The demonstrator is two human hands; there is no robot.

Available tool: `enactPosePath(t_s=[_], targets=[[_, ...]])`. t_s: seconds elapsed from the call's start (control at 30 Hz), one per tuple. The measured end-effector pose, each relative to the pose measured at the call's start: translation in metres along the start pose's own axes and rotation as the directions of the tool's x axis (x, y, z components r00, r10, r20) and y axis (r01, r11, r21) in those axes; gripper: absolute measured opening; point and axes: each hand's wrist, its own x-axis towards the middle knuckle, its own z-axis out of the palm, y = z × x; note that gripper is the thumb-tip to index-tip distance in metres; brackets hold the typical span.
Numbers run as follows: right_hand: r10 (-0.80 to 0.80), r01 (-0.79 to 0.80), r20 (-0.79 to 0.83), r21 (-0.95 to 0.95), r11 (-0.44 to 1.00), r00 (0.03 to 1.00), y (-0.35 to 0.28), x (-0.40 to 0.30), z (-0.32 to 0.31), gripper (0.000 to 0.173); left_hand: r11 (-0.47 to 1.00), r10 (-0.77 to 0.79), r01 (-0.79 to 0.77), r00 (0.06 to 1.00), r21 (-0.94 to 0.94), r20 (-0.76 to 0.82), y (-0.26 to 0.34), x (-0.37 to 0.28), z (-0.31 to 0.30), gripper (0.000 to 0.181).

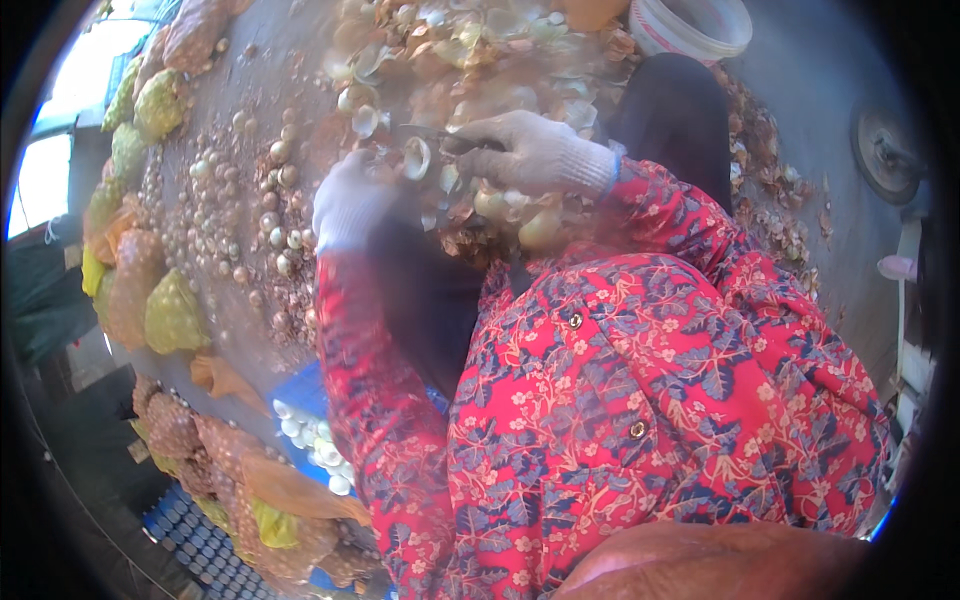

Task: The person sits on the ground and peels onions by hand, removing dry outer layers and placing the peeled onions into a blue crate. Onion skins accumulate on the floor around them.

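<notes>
My right hand (pixel 529 154), in a whitish knitted glove with a dirty palm side, is closed around a small knife (pixel 424 131), its blade pointing left. My left hand (pixel 349 199), in a similar glove, is bent just left of the blade. Its fingertips are blurred, and whether it holds an onion cannot be told. Between the hands lies a hollow piece of onion (pixel 416 158). Onion peels (pixel 465 52) and pale onion pieces cover the ground beyond and below my hands. A pale onion (pixel 541 229) lies near my lap.
Small onions (pixel 217 176) are strewn to the left. Filled mesh sacks (pixel 176 315) line the left side. A blue crate (pixel 300 390) holds peeled white onions (pixel 319 442). A white plastic bucket (pixel 694 34) stands at the top right, and a wheel (pixel 886 154) is at the far right.
</notes>
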Motion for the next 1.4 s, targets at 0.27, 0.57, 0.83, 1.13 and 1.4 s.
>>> enactPosePath(t_s=[0.27, 0.57, 0.83, 1.13, 1.4], targets=[[0.158, -0.175, 0.084, 0.631, 0.756, 0.984, -0.003, -0.003, 0.014, 0.034, 0.139, 0.077, -0.133, 0.989, -0.981, -0.123, 0.038, -0.07, 0.022, 0.076], [-0.301, 0.28, -0.147, -0.15, 0.948, 0.942, 0.022, 0.002, 0.019, 0.038, -0.009, -0.084, -0.242, 0.967, -0.97, -0.241, 0.054, -0.084, 0.05, 0.083], [-0.079, 0.111, 0.085, -0.489, 0.865, 0.993, 0.009, -0.002, 0.017, 0.032, -0.155, 0.044, -0.07, 0.996, -0.985, -0.077, 0.047, -0.092, 0.049, 0.081], [-0.081, 0.145, 0.142, -0.535, 0.832, 0.987, 0.007, -0.003, 0.02, 0.03, 0.064, 0.017, -0.129, 0.992, -0.99, -0.128, 0.056, -0.094, 0.049, 0.076], [-0.08, 0.094, 0.049, -0.526, 0.845, 0.996, 0.019, -0.006, 0.019, 0.034, 0.006, -0.013, -0.148, 0.989, -0.989, -0.148, 0.053, -0.097, 0.056, 0.088]])
